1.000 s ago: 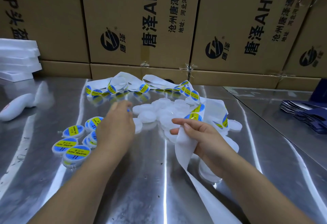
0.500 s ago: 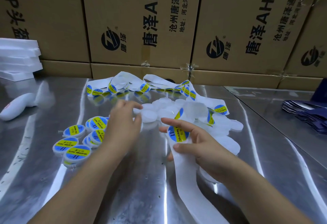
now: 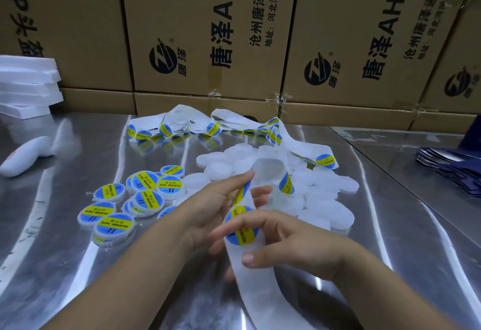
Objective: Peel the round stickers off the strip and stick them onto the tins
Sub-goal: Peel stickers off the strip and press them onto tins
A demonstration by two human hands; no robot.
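Note:
My right hand grips the white backing strip: the thumb presses its front and the index finger lies across a blue and yellow round sticker. My left hand holds the same strip just above, index finger in front and other fingers behind. Whether a tin sits in that palm is hidden. Several labelled tins lie to the left. A pile of plain white tins lies behind my hands. More strip with stickers curls at the back.
Everything lies on a shiny metal table. Cardboard boxes wall off the back. White foam sheets are stacked at far left beside a white oblong object. A stack of dark blue packets sits at right.
My left hand came back from the plain tin pile to the strip. My right hand drew the strip nearer, so a sticker now lies under its index finger.

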